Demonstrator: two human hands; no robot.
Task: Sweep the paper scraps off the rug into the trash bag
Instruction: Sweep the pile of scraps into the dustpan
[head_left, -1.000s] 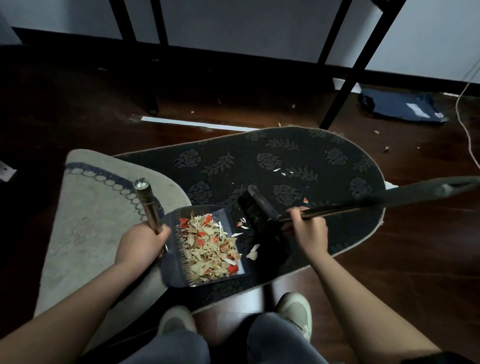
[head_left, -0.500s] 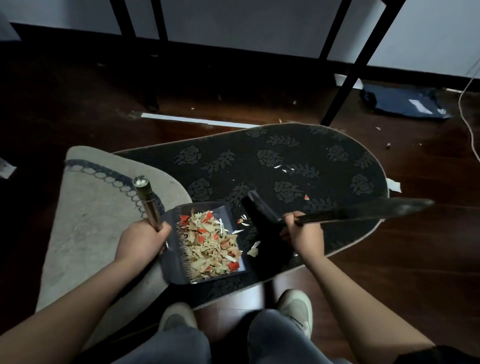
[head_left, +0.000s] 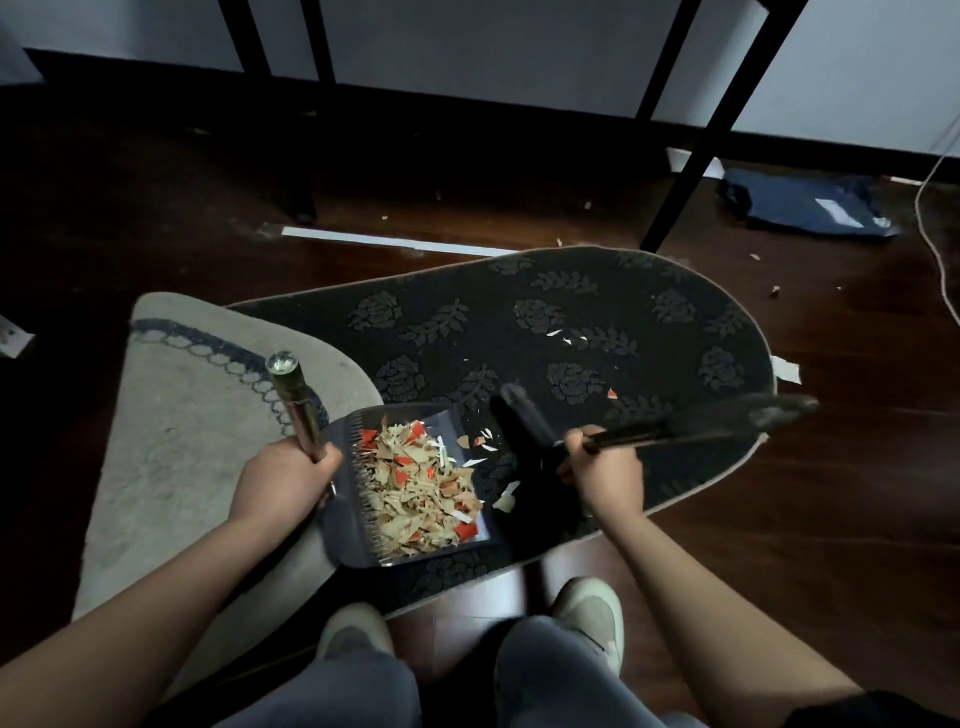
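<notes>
My left hand (head_left: 280, 480) grips the metal handle (head_left: 296, 410) of a dark dustpan (head_left: 343, 525) that lies on the dark patterned rug (head_left: 519, 322). The pan holds a heap of tan, white and red paper scraps (head_left: 415, 488). My right hand (head_left: 605, 470) grips the handle of a black broom (head_left: 685, 428), whose brush head (head_left: 530, 441) stands on the rug just right of the pan's mouth. A few loose scraps (head_left: 506, 499) lie between brush and pan. More white bits (head_left: 566, 338) and a red one (head_left: 613, 395) lie farther out on the rug. No trash bag is in view.
A beige mat (head_left: 176, 441) overlaps the rug's left end. Black table legs (head_left: 691, 171) stand on the dark wood floor behind the rug. A blue cloth (head_left: 810, 205), a white cord (head_left: 930, 244) and stray scraps (head_left: 774, 291) lie at the right. My shoes (head_left: 592, 613) touch the rug's near edge.
The broom handle has swung lower and nearer, and the brush head has shifted slightly toward the pan. The dustpan and my left hand have stayed in place.
</notes>
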